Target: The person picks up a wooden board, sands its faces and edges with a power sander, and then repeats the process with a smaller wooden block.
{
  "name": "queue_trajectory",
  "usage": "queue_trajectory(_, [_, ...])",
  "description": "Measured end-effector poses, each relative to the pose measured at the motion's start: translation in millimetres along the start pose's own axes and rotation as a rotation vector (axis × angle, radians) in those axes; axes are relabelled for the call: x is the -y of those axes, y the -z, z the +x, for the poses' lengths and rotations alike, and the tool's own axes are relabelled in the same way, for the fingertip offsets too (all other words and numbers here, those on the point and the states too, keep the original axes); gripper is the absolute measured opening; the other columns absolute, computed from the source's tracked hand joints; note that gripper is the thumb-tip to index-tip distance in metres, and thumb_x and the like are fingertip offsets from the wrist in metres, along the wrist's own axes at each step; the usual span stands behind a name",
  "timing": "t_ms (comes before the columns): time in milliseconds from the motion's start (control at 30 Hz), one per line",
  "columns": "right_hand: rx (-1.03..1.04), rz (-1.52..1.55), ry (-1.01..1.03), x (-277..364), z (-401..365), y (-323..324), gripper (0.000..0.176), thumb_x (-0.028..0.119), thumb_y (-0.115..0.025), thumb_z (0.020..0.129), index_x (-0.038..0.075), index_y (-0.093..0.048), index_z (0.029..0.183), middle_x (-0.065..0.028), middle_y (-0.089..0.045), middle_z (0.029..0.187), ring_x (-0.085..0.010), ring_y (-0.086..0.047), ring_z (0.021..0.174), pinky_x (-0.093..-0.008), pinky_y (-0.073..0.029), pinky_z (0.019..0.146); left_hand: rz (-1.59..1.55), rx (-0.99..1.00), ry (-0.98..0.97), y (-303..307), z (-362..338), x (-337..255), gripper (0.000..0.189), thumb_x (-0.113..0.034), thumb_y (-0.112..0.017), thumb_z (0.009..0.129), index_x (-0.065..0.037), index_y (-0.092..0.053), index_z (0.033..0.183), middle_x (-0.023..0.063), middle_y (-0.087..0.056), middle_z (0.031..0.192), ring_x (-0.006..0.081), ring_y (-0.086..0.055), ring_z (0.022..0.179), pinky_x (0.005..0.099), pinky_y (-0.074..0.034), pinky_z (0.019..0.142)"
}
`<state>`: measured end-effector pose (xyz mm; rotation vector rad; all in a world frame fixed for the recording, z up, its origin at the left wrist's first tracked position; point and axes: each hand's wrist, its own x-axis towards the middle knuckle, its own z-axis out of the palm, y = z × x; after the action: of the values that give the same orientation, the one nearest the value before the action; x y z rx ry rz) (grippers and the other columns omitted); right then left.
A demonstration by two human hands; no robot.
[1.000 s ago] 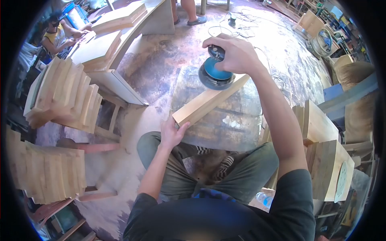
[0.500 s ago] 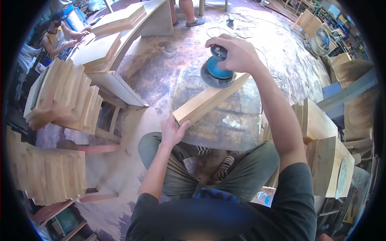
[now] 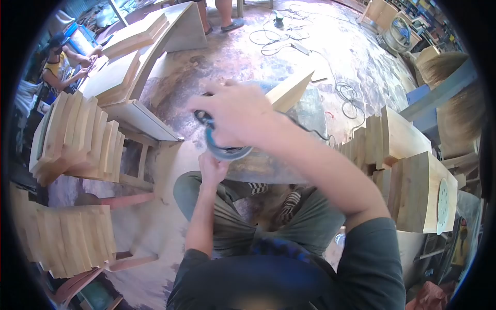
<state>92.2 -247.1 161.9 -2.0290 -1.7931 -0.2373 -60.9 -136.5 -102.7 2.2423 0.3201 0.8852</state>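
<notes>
My right hand (image 3: 240,111) is wrapped over the top of a blue and black orbital sander (image 3: 228,152), slightly blurred by motion. Under that hand and tool lies a pale wooden board (image 3: 292,93), whose far end points up and to the right. My left hand (image 3: 211,169) grips the board's near end, just below the sander; the sander hides part of its fingers and that end of the board. A dark cable (image 3: 310,132) trails behind my right forearm.
Stacked boards stand at my left (image 3: 67,232) and right (image 3: 413,191), with a sanding disc (image 3: 443,206) on the right stack. A bench (image 3: 170,46) carries more panels at the upper left, where a person (image 3: 62,67) works. Cables (image 3: 349,95) lie across the floor.
The sander in my right hand has moved along the board from its far part to the near end, close to my left hand. The view has shifted slightly.
</notes>
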Motion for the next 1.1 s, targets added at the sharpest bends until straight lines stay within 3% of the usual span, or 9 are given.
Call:
queue_trajectory(67, [0.054,-0.070,-0.124,-15.5,-12.5,10.3,0.051,0.018,-0.075,0.082,0.031,-0.076,0.132,-0.0099,-0.074,0.118,-0.0342,-0.078,0.109,-0.0477,-0.065,0.087,-0.070,0.022,0.429,3.3,7.3,-25.2,0.048,-0.015,-0.085,0.094,0.004,-0.071,0.136,0.0192,-0.085,0.103,0.0243,-0.083,0.097,0.0365,-0.062,0.084])
queue_trajectory(100, [0.073,-0.110,-0.183,-30.8,-14.7,16.2,0.050,0.020,-0.073,0.084,0.031,-0.074,0.133,-0.0105,-0.074,0.119,-0.0348,-0.077,0.109,-0.0482,-0.064,0.088,-0.070,0.028,0.429,0.0,7.2,-22.2,0.048,-0.015,-0.085,0.094,0.004,-0.071,0.136,0.0192,-0.085,0.103,0.0243,-0.083,0.097,0.0365,-0.062,0.084])
queue_trajectory(167, [0.170,-0.206,-0.369,-61.4,-15.9,32.4,0.050,0.024,-0.072,0.085,0.031,-0.072,0.134,-0.0097,-0.074,0.122,-0.0358,-0.077,0.110,-0.0487,-0.064,0.089,-0.110,-0.078,0.323,-6.1,4.4,-13.8,0.045,-0.023,-0.088,0.090,-0.002,-0.073,0.127,0.0200,-0.083,0.100,0.0385,-0.083,0.091,0.0465,-0.062,0.078])
queue_trajectory(300, [0.175,-0.304,-0.560,-118.6,-21.5,54.8,0.054,0.027,-0.073,0.083,0.032,-0.069,0.136,-0.0088,-0.074,0.127,-0.0356,-0.076,0.114,-0.0479,-0.063,0.093,-0.058,-0.085,0.219,-4.5,7.0,-16.8,0.045,-0.024,-0.088,0.091,-0.002,-0.072,0.127,0.0210,-0.083,0.104,0.0389,-0.082,0.093,0.0458,-0.063,0.080])
queue_trajectory(400, [0.157,-0.320,-0.595,-124.6,-24.2,49.3,0.057,0.028,-0.073,0.082,0.033,-0.068,0.138,-0.0088,-0.073,0.129,-0.0352,-0.076,0.117,-0.0475,-0.063,0.095,-0.085,-0.012,0.398,-2.0,5.4,-19.2,0.045,-0.024,-0.088,0.091,-0.001,-0.072,0.126,0.0215,-0.083,0.106,0.0404,-0.082,0.096,0.0461,-0.063,0.082])
queue_trajectory(600, [0.213,-0.077,-0.377,-17.3,-20.2,31.8,0.052,0.022,-0.074,0.080,0.027,-0.074,0.132,-0.0131,-0.073,0.124,-0.0377,-0.074,0.117,-0.0503,-0.064,0.093,-0.053,-0.073,0.267,-7.3,0.4,-12.5,0.047,-0.022,-0.087,0.090,0.000,-0.071,0.128,0.0219,-0.082,0.107,0.0434,-0.081,0.097,0.0473,-0.062,0.083])
queue_trajectory(800, [0.153,0.073,-0.208,23.3,3.2,2.3,0.058,0.024,-0.085,0.079,0.028,-0.072,0.135,-0.0126,-0.071,0.128,-0.0390,-0.071,0.124,-0.0502,-0.064,0.094,0.162,-0.201,-0.219,-8.6,2.2,-0.2,0.044,-0.019,-0.086,0.090,0.001,-0.071,0.127,0.0215,-0.083,0.108,0.0408,-0.082,0.097,0.0466,-0.062,0.085])
queue_trajectory(867, [0.140,0.032,-0.226,-6.2,16.1,2.0,0.057,0.024,-0.084,0.080,0.030,-0.072,0.135,-0.0128,-0.071,0.128,-0.0382,-0.071,0.126,-0.0500,-0.064,0.095,-0.146,-0.078,0.286,-9.4,-2.5,-7.9,0.044,-0.019,-0.086,0.092,0.001,-0.072,0.128,0.0214,-0.083,0.109,0.0390,-0.082,0.100,0.0454,-0.062,0.087])
queue_trajectory(1100, [0.186,-0.280,-0.544,-147.4,27.4,32.5,0.067,0.023,-0.072,0.083,0.035,-0.066,0.148,-0.0139,-0.070,0.136,-0.0366,-0.077,0.117,-0.0486,-0.064,0.095,-0.124,-0.101,0.310,-9.9,-3.0,-6.8,0.046,-0.015,-0.086,0.093,0.004,-0.072,0.133,0.0208,-0.082,0.113,0.0319,-0.082,0.104,0.0414,-0.062,0.091])
